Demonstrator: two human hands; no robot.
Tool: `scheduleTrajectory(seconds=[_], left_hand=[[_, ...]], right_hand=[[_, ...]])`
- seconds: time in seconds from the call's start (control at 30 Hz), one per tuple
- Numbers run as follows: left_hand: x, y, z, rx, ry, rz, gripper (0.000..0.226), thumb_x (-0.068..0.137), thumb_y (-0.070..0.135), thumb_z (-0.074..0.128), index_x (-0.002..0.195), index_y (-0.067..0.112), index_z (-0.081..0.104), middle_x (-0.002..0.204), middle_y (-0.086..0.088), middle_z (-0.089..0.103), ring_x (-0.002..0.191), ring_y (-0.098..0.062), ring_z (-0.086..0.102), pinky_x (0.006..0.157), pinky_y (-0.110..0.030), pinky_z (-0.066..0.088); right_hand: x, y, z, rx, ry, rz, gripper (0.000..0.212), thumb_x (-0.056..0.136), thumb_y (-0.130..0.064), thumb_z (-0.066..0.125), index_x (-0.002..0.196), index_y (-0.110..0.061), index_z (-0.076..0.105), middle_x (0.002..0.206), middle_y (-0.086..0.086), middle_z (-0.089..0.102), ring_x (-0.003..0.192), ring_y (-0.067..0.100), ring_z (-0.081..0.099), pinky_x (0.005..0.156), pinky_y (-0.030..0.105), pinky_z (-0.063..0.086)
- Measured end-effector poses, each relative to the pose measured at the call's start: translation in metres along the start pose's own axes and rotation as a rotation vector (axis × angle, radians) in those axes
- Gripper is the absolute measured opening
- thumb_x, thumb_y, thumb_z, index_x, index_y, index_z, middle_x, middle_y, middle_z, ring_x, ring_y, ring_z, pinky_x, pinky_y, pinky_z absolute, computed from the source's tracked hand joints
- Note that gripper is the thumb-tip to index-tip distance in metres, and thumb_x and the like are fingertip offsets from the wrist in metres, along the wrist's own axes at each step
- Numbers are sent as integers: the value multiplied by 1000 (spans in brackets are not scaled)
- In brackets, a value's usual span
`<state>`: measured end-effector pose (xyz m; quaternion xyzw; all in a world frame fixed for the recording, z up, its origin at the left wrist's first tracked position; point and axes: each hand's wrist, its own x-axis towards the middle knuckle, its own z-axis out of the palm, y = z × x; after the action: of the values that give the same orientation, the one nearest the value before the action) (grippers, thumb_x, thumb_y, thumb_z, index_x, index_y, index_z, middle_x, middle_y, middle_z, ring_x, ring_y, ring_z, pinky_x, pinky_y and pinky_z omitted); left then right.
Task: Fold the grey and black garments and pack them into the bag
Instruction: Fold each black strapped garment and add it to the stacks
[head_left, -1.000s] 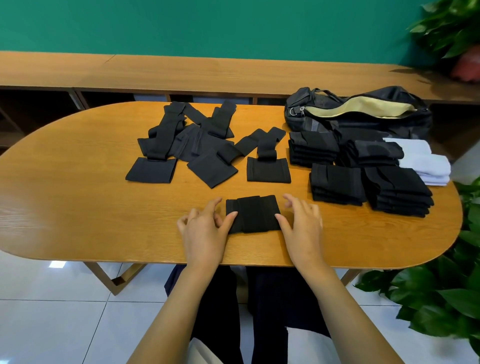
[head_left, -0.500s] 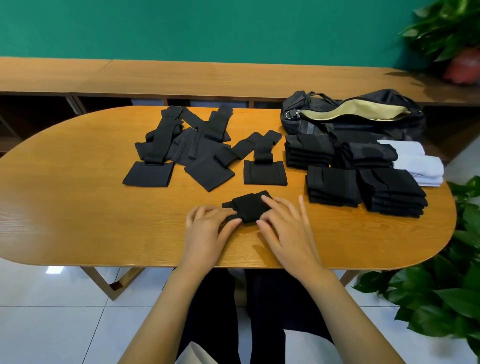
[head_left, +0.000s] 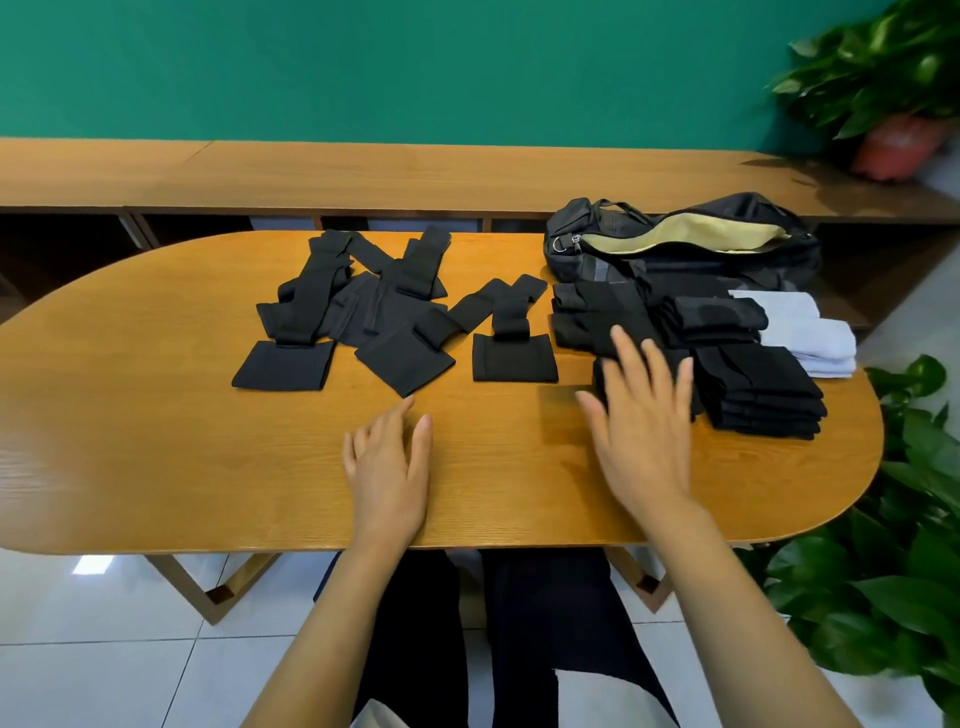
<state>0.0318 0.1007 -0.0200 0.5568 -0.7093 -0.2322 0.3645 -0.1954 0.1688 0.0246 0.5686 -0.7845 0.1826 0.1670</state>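
Observation:
Several unfolded black garments (head_left: 358, 312) lie spread across the far middle of the wooden table (head_left: 156, 457). To their right stand stacks of folded black garments (head_left: 758, 384). A black bag (head_left: 680, 249) lies open behind the stacks, showing its tan lining. My right hand (head_left: 639, 415) reaches with straight fingers over the near-left stack, covering part of it; whether it touches the top piece is unclear. My left hand (head_left: 389, 462) hovers flat and empty over bare table, its fingertips close to a black garment's corner.
Folded white cloths (head_left: 810, 338) sit right of the black stacks. A long wooden bench (head_left: 363, 176) runs behind the table. Potted plants stand at the far right (head_left: 893, 88) and beside the table's right end (head_left: 883, 597).
The folded black piece left the table's front centre and my right hand moved right to the stacks. My left hand let go and lies flat.

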Motion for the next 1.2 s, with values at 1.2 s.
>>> scheduleTrajectory(seconds=[1.2], left_hand=[[-1, -1, 2, 60, -23, 11, 60, 93, 56, 21, 132, 23, 54, 127, 7, 58, 126, -13, 44, 119, -45, 11]], right_hand=[[26, 50, 26, -125, -211, -134, 47, 94, -59, 30, 108, -31, 64, 155, 2, 34, 145, 35, 18, 114, 66, 2]])
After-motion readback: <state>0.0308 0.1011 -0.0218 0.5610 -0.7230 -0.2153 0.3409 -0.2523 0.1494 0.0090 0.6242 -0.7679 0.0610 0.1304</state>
